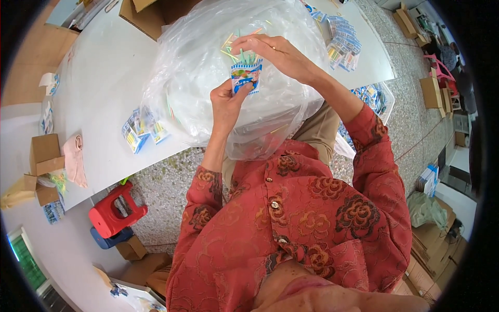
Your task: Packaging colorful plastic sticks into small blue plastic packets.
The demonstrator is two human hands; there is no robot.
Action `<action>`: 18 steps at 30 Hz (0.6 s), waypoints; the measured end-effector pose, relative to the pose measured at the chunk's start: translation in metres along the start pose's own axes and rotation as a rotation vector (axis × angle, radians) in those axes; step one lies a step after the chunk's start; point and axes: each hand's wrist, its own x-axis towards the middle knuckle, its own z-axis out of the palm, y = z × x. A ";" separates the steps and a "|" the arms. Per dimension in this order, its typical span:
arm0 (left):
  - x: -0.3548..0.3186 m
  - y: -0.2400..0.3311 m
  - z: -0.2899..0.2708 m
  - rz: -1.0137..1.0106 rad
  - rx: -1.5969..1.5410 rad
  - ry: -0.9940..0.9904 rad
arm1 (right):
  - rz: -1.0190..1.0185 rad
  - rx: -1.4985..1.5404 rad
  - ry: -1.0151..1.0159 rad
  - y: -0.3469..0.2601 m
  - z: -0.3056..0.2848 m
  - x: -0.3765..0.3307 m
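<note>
My left hand point(226, 101) pinches the lower edge of a small blue printed packet point(246, 76), holding it upright over a large clear plastic bag point(208, 67). Thin coloured sticks point(240, 53) poke out of the packet's top. My right hand point(273, 52) comes from the right, fingers closed on the tops of those sticks. The bag rests between my lap and the white table point(104, 78) and holds more loose coloured sticks, blurred through the plastic.
Filled packets point(141, 131) lie on the table's near edge; several more point(343, 44) lie on the far right. A white basket point(377, 99) of packets stands by my right elbow. Cardboard boxes point(44, 153), a red stool point(115, 210) on a blue one.
</note>
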 end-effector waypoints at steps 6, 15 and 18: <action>0.001 -0.004 0.003 0.016 0.002 0.010 | 0.123 0.014 -0.112 0.004 -0.002 -0.002; 0.000 -0.006 0.005 0.008 -0.034 -0.056 | -0.115 -0.336 -0.032 0.004 0.004 -0.006; -0.001 -0.003 0.003 0.010 -0.003 -0.040 | 0.216 -0.162 -0.239 -0.005 0.007 -0.006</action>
